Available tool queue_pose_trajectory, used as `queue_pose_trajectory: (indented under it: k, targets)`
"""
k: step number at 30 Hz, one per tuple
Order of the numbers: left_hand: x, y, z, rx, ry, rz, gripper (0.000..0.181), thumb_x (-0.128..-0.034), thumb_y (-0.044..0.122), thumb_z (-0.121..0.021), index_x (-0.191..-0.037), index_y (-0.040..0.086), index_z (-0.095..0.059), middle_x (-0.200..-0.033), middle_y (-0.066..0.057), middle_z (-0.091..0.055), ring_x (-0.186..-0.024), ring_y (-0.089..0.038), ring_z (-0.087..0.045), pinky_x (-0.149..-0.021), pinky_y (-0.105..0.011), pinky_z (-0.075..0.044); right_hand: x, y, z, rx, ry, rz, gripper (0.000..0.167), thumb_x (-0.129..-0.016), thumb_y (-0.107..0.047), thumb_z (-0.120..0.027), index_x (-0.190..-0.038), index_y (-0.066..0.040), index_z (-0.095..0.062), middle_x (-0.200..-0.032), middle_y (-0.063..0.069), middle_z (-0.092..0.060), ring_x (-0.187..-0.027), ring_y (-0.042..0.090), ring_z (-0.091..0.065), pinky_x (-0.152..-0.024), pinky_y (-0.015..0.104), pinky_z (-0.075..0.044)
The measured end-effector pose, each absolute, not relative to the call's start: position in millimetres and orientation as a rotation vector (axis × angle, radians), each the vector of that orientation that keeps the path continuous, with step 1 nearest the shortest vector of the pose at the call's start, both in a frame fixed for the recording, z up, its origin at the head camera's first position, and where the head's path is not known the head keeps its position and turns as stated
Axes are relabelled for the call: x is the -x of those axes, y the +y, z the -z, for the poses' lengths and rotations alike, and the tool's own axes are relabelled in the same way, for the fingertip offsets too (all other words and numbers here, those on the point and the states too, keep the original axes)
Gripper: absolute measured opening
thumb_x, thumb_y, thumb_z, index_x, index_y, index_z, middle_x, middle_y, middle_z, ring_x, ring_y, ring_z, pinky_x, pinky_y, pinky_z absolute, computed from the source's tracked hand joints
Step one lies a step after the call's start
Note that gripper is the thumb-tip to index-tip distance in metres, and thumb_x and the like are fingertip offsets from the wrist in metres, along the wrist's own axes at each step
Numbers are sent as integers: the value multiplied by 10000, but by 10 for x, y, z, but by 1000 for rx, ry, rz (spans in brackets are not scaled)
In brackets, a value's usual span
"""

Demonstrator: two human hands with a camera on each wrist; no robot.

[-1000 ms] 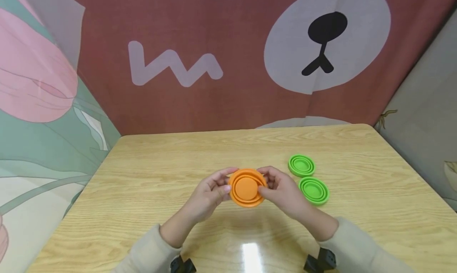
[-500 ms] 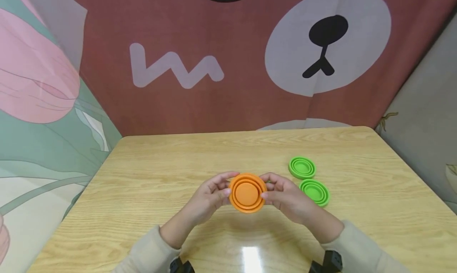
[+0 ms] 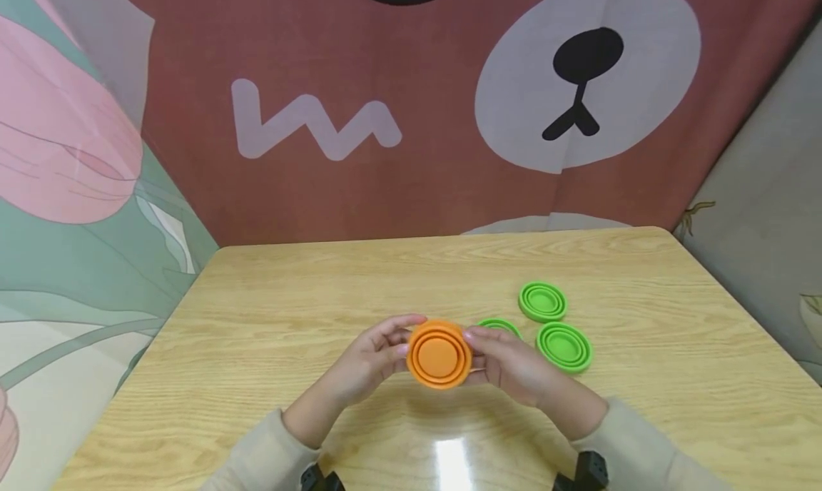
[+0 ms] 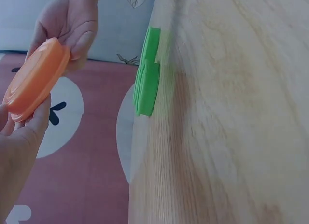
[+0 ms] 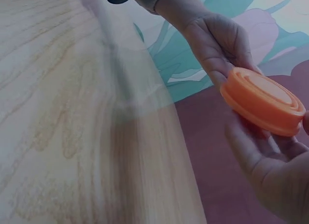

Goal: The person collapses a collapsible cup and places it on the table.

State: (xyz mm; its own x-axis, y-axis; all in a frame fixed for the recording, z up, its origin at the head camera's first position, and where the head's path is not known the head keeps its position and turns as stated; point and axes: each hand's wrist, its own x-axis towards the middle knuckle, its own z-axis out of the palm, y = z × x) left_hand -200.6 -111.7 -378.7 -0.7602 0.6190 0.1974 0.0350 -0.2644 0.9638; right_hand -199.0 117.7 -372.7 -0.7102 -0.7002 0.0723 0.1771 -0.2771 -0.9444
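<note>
Both hands hold an orange collapsible cup (image 3: 439, 354), folded flat into concentric rings, raised above the table with its ringed face toward the head camera. My left hand (image 3: 359, 366) pinches its left rim. At the right rim, my right hand (image 3: 514, 366) grips with the thumb on the front edge and fingers behind. The right wrist view shows the cup (image 5: 263, 101) side-on as a thick disc between the two hands. Right of it lie two green collapsible cups, a far one (image 3: 542, 302) and a near one (image 3: 564, 347), also flat.
Another green ringed piece (image 3: 501, 325) is partly hidden behind my right hand. The wooden table (image 3: 289, 298) ends at a back edge against a printed red-brown cloth (image 3: 308, 198). Patterned cloths hang at both sides.
The right thumb has moved from inside the cup to its rim, and the cup's rings now look even. The cup has shifted slightly down. A third green piece has come into view.
</note>
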Motion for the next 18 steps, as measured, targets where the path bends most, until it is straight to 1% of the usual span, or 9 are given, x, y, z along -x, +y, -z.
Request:
queue_pose_trajectory:
  k: [4,7,10,13,18]
  targets:
    - [2020,-1107,3797,-811,1597,-2092,372,-888,-19,-380,-1255,-50,-328,-1021,-90,-508,-924,-185,-519,-838,-344,-429,1982,1167,3742,565,1380,1982,370,-942,-254,-322,-1105,14,-517,-937,120,-623,-840,250,-597,-793,462,-433]
    - [2031,-1107,3804,-773,1614,-2087,362,-892,-3,-385,-1249,-44,-343,-1036,-83,-514,-950,-189,-512,-870,-351,-405,1974,1161,3748,513,1364,1966,404,-937,-283,-324,-1096,47,-495,-909,150,-625,-803,270,-605,-780,478,-430]
    - [2045,-1111,3815,-689,1673,-2043,370,-900,51,-405,-1258,-27,-351,-1069,-92,-512,-981,-206,-499,-877,-390,-394,1966,1151,3753,464,1399,1976,404,-933,-276,-344,-1103,66,-477,-904,162,-622,-790,268,-607,-773,458,-440]
    - [2058,-1109,3817,-570,1722,-1996,385,-907,111,-419,-1268,-12,-364,-1098,-121,-513,-985,-226,-507,-862,-408,-404,1953,1137,3754,419,1498,1977,396,-917,-252,-396,-1104,92,-458,-914,163,-608,-801,252,-601,-785,421,-448]
    - [2094,-1096,3766,-425,1779,-1927,419,-905,192,-440,-1282,19,-381,-1167,-161,-490,-1013,-274,-506,-857,-366,-416,1968,1122,3744,402,1758,1935,334,-873,-228,-497,-1004,78,-478,-949,150,-546,-850,260,-563,-803,393,-448]
